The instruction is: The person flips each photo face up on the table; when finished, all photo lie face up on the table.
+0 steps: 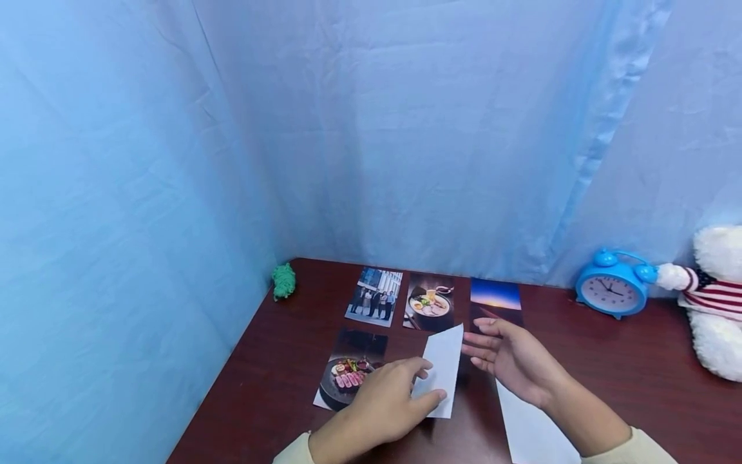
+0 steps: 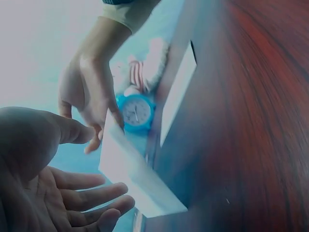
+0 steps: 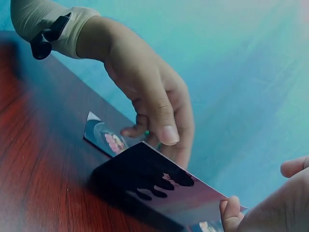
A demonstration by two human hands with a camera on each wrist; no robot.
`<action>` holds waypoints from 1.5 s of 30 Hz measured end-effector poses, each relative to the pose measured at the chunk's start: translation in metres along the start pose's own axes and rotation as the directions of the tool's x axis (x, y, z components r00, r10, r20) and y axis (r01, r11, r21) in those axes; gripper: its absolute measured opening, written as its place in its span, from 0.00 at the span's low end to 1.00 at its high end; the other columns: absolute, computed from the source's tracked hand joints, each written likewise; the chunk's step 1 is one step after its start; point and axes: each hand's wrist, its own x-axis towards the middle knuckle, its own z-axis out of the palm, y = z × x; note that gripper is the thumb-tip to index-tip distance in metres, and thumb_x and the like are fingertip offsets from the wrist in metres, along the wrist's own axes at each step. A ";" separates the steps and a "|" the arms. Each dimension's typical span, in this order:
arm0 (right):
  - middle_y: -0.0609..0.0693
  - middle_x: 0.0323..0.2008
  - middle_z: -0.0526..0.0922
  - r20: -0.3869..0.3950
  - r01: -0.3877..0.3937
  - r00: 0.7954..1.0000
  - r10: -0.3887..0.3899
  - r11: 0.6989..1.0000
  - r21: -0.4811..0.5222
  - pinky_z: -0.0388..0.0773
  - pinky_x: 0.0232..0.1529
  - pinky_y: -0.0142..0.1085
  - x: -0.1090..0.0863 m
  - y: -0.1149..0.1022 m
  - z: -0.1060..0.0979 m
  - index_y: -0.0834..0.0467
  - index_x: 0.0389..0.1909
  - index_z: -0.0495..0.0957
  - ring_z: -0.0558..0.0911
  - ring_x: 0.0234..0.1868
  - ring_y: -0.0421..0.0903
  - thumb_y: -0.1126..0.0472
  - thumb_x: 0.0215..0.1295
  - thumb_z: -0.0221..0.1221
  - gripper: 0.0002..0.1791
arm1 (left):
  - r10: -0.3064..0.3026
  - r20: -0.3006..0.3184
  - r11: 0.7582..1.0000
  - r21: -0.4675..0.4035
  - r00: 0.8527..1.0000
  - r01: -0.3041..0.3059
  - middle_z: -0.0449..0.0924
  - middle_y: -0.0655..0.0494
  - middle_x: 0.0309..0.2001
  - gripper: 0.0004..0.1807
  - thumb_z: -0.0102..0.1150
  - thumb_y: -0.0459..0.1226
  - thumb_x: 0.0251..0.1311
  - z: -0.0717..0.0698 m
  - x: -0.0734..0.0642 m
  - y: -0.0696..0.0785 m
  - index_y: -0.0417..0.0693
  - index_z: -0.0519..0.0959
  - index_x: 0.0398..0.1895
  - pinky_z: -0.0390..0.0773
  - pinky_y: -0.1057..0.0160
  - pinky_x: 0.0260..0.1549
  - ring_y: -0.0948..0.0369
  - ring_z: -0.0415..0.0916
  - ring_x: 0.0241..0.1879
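A photo card (image 1: 443, 374) is tilted up between the two hands, its white back showing in the head view. Its picture side (image 3: 164, 188), dark shapes against a pinkish sky, shows in the right wrist view. The left hand (image 1: 391, 399) is beside the white back, thumb and fingers spread apart; whether a fingertip touches it is unclear. At the card's far corner is the right hand (image 1: 516, 361), fingers extended, one fingertip (image 3: 231, 212) against the picture side and the thumb held apart. Whether the card's lower edge meets the table cannot be told.
On the dark red table (image 1: 261, 386) lie a group photo (image 1: 375, 296), a noodle bowl photo (image 1: 429, 303), a sunset photo (image 1: 495, 299), a meat dish photo (image 1: 348, 374) and white paper (image 1: 533, 425). Green yarn (image 1: 283, 281), a blue alarm clock (image 1: 611, 287) and a teddy bear (image 1: 719, 303) stand around.
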 end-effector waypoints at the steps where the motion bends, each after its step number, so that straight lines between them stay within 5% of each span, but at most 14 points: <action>1: 0.70 0.81 0.54 0.007 0.004 1.000 -0.004 1.000 0.005 0.78 0.61 0.37 -0.001 -0.001 0.001 0.60 0.76 0.47 0.78 0.67 0.51 0.52 0.86 0.36 0.27 | 0.012 -0.008 1.000 -0.009 1.000 -0.012 0.90 0.60 0.48 0.26 0.67 0.59 0.66 -0.001 -0.001 0.002 0.54 0.84 0.60 0.78 0.65 0.36 0.68 0.83 0.43; 10: 0.57 0.70 0.67 0.057 0.040 0.997 -0.043 0.998 0.046 0.79 0.62 0.38 -0.007 -0.008 0.013 0.51 0.64 0.61 0.81 0.63 0.48 0.52 0.85 0.41 0.15 | 0.005 -0.008 0.995 -0.098 1.000 -0.006 0.90 0.61 0.48 0.29 0.71 0.57 0.63 -0.008 -0.003 0.008 0.55 0.82 0.62 0.77 0.68 0.33 0.71 0.83 0.38; 15: 0.56 0.68 0.68 0.057 0.052 0.997 -0.055 0.997 0.050 0.78 0.62 0.38 -0.004 -0.007 0.018 0.52 0.65 0.60 0.81 0.62 0.47 0.53 0.85 0.41 0.15 | 0.002 -0.028 0.984 -0.178 1.000 -0.007 0.90 0.59 0.48 0.24 0.73 0.50 0.63 -0.010 -0.002 0.001 0.51 0.83 0.58 0.79 0.71 0.33 0.77 0.80 0.30; 21: 0.68 0.79 0.56 0.034 0.023 0.999 -0.024 0.999 0.024 0.78 0.64 0.39 0.002 0.002 0.018 0.59 0.74 0.50 0.77 0.68 0.54 0.54 0.85 0.38 0.25 | -0.056 -0.016 0.964 -0.260 0.998 0.049 0.90 0.60 0.44 0.21 0.72 0.49 0.65 -0.017 -0.003 -0.012 0.51 0.83 0.56 0.80 0.70 0.30 0.75 0.79 0.27; 26: 0.77 0.82 0.44 0.049 -0.044 0.998 0.041 0.996 0.071 0.67 0.78 0.57 0.012 0.013 0.015 0.65 0.82 0.35 0.56 0.82 0.73 0.55 0.83 0.39 0.37 | -0.123 -0.003 0.951 -0.285 0.992 0.117 0.88 0.62 0.41 0.19 0.72 0.47 0.66 -0.022 -0.005 -0.020 0.53 0.84 0.57 0.80 0.68 0.28 0.71 0.79 0.28; 29: 0.79 0.81 0.42 0.065 -0.079 0.995 0.073 0.991 0.104 0.56 0.82 0.61 0.016 0.019 0.015 0.66 0.83 0.32 0.50 0.83 0.75 0.55 0.81 0.40 0.41 | -0.136 -0.030 0.964 -0.234 0.990 0.125 0.87 0.61 0.40 0.21 0.71 0.49 0.67 -0.022 -0.006 -0.025 0.51 0.84 0.58 0.80 0.67 0.30 0.71 0.78 0.30; 36: 0.79 0.81 0.44 0.069 -0.078 0.995 0.070 0.991 0.110 0.53 0.82 0.62 0.019 0.023 0.019 0.66 0.83 0.34 0.51 0.83 0.74 0.56 0.81 0.41 0.41 | -0.143 -0.120 0.988 -0.068 0.982 0.136 0.86 0.60 0.36 0.24 0.68 0.50 0.68 -0.026 -0.006 -0.032 0.52 0.84 0.63 0.76 0.66 0.32 0.70 0.75 0.29; 41: 0.80 0.80 0.45 0.082 -0.070 0.995 0.063 0.993 0.092 0.55 0.82 0.62 0.019 0.025 0.021 0.67 0.83 0.34 0.51 0.83 0.74 0.56 0.80 0.40 0.40 | -0.169 -0.093 0.985 0.026 0.981 0.172 0.88 0.59 0.37 0.26 0.69 0.51 0.67 -0.025 -0.005 -0.036 0.52 0.84 0.64 0.82 0.54 0.41 0.63 0.84 0.38; 45: 0.81 0.80 0.47 0.086 -0.059 0.995 0.054 0.996 0.060 0.56 0.82 0.62 0.018 0.026 0.020 0.68 0.82 0.34 0.51 0.82 0.75 0.56 0.81 0.40 0.39 | -0.147 -0.057 0.985 0.085 0.988 0.151 0.85 0.62 0.38 0.26 0.69 0.52 0.66 -0.019 -0.007 -0.039 0.49 0.85 0.62 0.81 0.54 0.43 0.64 0.80 0.43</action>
